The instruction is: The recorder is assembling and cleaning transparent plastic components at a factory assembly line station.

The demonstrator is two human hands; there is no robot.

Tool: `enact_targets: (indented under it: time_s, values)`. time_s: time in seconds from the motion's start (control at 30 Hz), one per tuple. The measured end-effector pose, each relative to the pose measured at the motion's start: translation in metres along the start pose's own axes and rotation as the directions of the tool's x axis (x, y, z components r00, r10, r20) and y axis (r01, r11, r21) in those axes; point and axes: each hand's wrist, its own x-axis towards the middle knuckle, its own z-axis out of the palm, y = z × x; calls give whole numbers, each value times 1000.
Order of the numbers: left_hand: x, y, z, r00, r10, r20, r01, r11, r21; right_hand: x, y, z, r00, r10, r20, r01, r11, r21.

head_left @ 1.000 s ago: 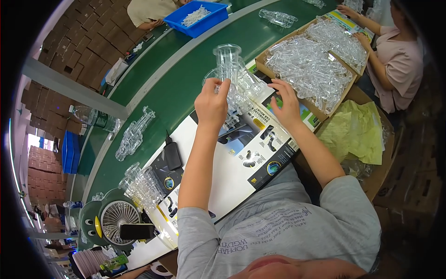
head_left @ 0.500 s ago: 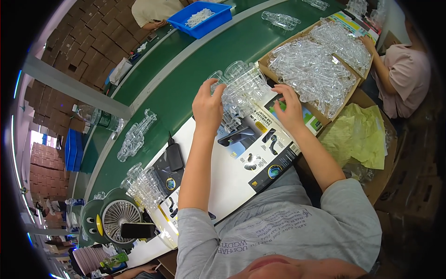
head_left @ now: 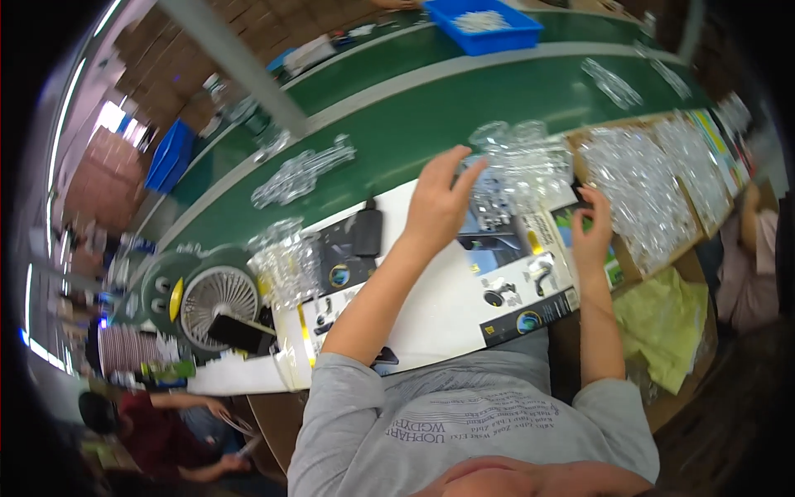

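Observation:
A pile of clear plastic parts (head_left: 530, 161) lies at the far edge of a printed white cardboard sheet (head_left: 431, 302). My left hand (head_left: 439, 199) is at the pile's left side, thumb and forefinger apart, with the fingertips beside the parts; whether they touch is hard to see. To the pile's right, my right hand (head_left: 592, 232) hovers with fingers loosely curved and apart, and nothing shows in it. Next to it stands a shallow carton (head_left: 642, 263) filled with many similar clear parts (head_left: 642, 182).
A black box-shaped device (head_left: 368, 230) lies left of my left arm. Farther left are more clear parts (head_left: 286, 261), a fan (head_left: 219, 306) and a phone (head_left: 240, 333). Beyond runs a green conveyor (head_left: 397, 132) with a blue bin (head_left: 489, 37) behind. Yellow plastic (head_left: 662, 323) fills a carton at right.
The view has turned, so the scene sits lower and tilted differently. Both hands remain around the pile of clear parts; my right fingers are more curled than before.

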Motion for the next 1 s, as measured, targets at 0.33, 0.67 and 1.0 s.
enact_targets:
  time_s: [0.33,0.67,1.0]
  values:
    - [-94,58,-150,869,-134,477,454,601,-657,-12,29,2,998,-21,65,24,998,-49]
    - [-366,58,-293,165,-323,932,878,-383,-288,-11,28,4,987,53,154,-55,998,5]
    - [-621,49,-193,-453,-891,-27,874,-450,183,-9,33,9,972,118,206,-121,993,4]
